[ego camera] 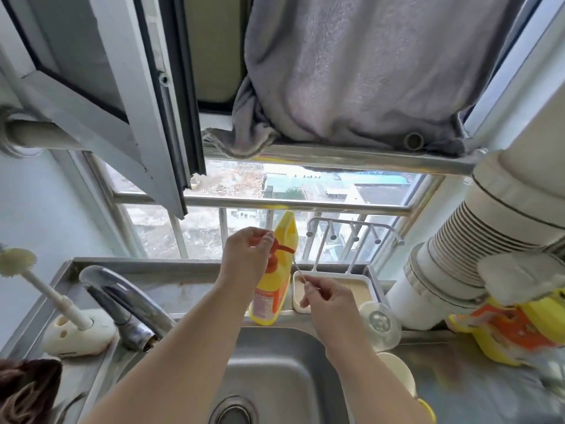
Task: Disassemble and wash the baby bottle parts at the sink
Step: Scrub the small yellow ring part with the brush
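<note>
Forearms reach out over the sink, both hands raised above the basin. Right hand has its grip pinched on a thin wand, likely a straw brush. Left hand curls its fingers at the soap bottle, touching the orange pump just ahead of the wand tip. Looks like the soaping step. Next: press the pump with the tip under the nozzle. Clear bottle part waits right of the grip, on the tabletop.
</note>
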The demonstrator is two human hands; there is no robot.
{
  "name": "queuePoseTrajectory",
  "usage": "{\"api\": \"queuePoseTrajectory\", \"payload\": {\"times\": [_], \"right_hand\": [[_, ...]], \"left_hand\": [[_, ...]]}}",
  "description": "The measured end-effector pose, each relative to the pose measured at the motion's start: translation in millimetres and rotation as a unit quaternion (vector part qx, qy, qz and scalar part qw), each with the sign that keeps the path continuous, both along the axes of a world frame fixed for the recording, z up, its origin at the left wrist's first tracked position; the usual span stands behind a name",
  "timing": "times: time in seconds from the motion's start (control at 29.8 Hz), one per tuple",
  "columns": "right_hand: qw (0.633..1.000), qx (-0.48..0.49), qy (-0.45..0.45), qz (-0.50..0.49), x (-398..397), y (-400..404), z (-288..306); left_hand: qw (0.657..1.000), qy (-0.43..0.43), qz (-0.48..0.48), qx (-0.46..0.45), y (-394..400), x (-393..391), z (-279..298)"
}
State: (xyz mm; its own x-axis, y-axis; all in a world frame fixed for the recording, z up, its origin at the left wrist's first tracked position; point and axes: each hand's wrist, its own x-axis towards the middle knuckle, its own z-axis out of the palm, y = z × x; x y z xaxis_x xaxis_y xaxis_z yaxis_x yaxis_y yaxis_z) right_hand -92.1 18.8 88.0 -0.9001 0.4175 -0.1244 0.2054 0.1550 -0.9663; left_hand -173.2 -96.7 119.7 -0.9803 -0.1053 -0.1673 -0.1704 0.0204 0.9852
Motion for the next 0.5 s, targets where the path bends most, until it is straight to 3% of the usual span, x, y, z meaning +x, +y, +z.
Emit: {"api": "queuePoseTrajectory", "payload": {"times": [0.5], "right_hand": [[0.999, -0.041, -0.005, 0.002, 8.6, -3.2, 2.1]], "left_hand": [[1.000, 0.009, -0.010, -0.015, 4.9, 0.8, -3.5]]}}
